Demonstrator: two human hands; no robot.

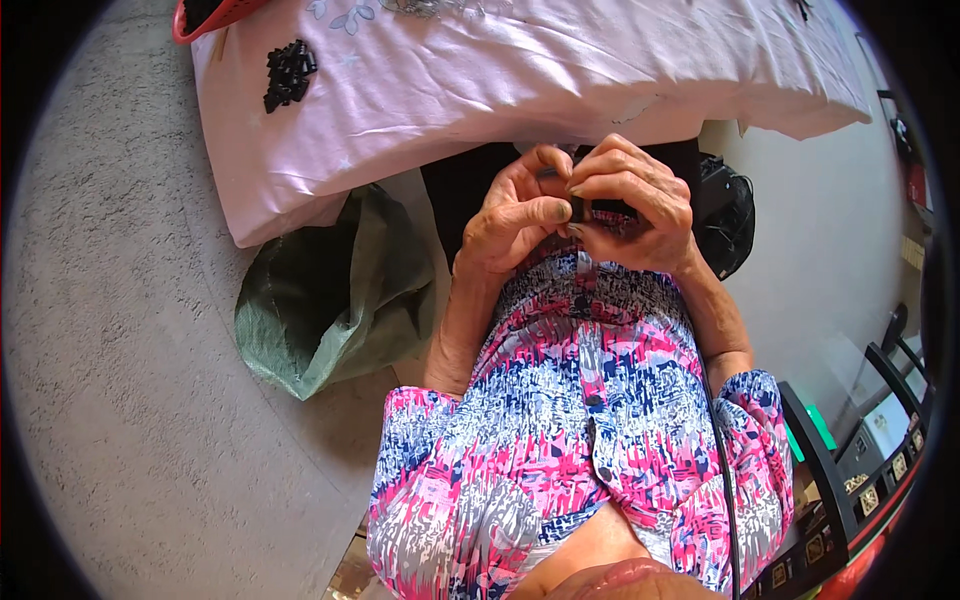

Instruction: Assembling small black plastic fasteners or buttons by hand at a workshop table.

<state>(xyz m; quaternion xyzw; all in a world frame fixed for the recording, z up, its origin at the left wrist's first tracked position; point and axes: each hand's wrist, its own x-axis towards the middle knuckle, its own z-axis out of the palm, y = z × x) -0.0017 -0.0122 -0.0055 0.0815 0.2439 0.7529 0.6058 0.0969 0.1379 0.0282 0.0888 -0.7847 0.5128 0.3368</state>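
My left hand (pixel 515 212) and my right hand (pixel 632 200) meet just off the near edge of the table, in front of my waist. Between their fingertips is a small dark piece (pixel 578 209), mostly covered by the fingers, so its exact kind does not show. The left thumb and fingers pinch it from one side; the right thumb and curled fingers close on it from the other. On the far left of the table lies a pile of small black tube-like pieces (pixel 290 76), apart from both hands.
A pink cloth (pixel 430 90) covers the table. At its far left corner stands a red basket (pixel 207 22). An open green woven sack (pixel 335 300) is on the floor left of my arms. A black bag (pixel 725 215) sits at right, and a dark chair (pixel 815 490) behind it.
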